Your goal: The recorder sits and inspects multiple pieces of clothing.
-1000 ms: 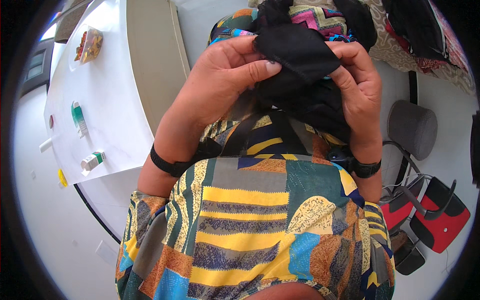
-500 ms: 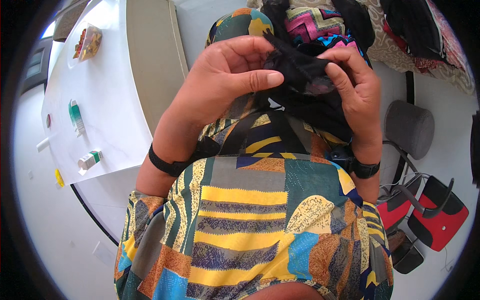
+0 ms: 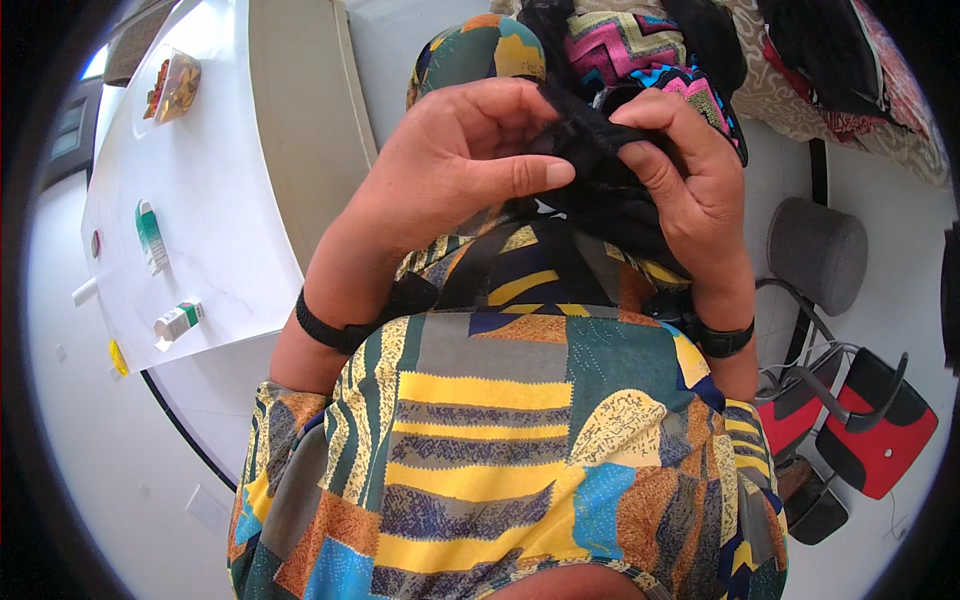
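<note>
A thin black cloth hangs bunched between my two hands above my lap. My left hand pinches its upper left edge with the fingers, the thumb stretched out along the near side. On the other side, my right hand grips the cloth between thumb and curled index finger, and part of it drapes down beside that palm. A pink, blue and black zigzag-patterned fabric lies just beyond the hands. What kind of garment the black cloth is cannot be made out.
On the left, a white table bears a clear plastic container, a green-and-white box and another small box. To the right are a grey padded seat and a red-and-black chair. Dark clothes lie on patterned upholstery.
My right hand has shifted left, closer to my left hand, and the cloth between them is gathered tighter. My left hand has barely moved.
</note>
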`<state>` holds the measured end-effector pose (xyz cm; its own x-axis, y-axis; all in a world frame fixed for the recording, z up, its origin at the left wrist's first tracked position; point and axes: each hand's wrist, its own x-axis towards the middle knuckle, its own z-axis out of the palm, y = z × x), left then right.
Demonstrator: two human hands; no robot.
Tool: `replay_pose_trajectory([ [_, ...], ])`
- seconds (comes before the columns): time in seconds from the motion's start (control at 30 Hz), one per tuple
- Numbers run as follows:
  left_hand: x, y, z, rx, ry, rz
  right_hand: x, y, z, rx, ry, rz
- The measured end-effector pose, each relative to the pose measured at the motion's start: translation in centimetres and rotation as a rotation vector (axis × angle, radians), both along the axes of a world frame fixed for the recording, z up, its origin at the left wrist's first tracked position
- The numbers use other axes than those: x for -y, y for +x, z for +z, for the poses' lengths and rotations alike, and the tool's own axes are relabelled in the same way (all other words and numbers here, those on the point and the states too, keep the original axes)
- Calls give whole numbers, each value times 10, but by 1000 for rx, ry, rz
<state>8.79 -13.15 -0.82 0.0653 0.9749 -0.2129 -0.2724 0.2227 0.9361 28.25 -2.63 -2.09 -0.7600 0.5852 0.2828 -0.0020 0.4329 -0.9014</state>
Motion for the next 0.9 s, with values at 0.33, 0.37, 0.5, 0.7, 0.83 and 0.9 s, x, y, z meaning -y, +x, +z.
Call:
replay_pose_trajectory([
  [0.33,0,4,-7,-70,81,-12,-1,6,4,-66,-34,13],
  [0.37,0,4,-8,-5,115,4,-1,6,4,-67,-33,14],
  [0.5,-1,5,-10,-13,164,28,-2,5,5,-102,-13,16],
  [0.7,0,5,-11,-121,219,63,-2,8,-3,-121,-93,36],
  [0.83,0,6,-9,91,177,14,-3,7,-7,-220,-197,99],
  [0.9,1,6,-8,63,195,-18,-4,7,-9,-230,-184,100],
])
